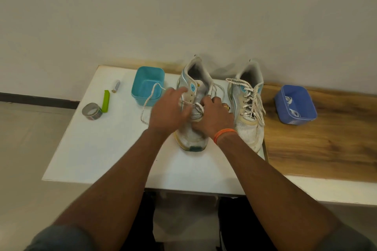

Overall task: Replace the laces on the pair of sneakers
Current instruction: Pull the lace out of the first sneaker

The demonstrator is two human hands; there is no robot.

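Two worn white sneakers with teal accents stand side by side, toes toward me. The left sneaker (191,136) has its speckled white lace (150,99) partly pulled out, one loose end looping left toward the teal tub. My left hand (168,111) lies over the shoe's left side, its fingers by the eyelets, blurred. My right hand (214,115), with an orange band at the wrist, grips the lace crossings on the tongue. The right sneaker (247,106) stands fully laced and untouched. White laces (291,106) lie in the blue tub.
An empty teal tub (148,87) stands left of the shoes; a blue tub (295,106) sits on the wooden bench (326,144) to the right. A battery (116,86), a green clip (106,101) and a tape roll (92,111) lie on the white board (98,149).
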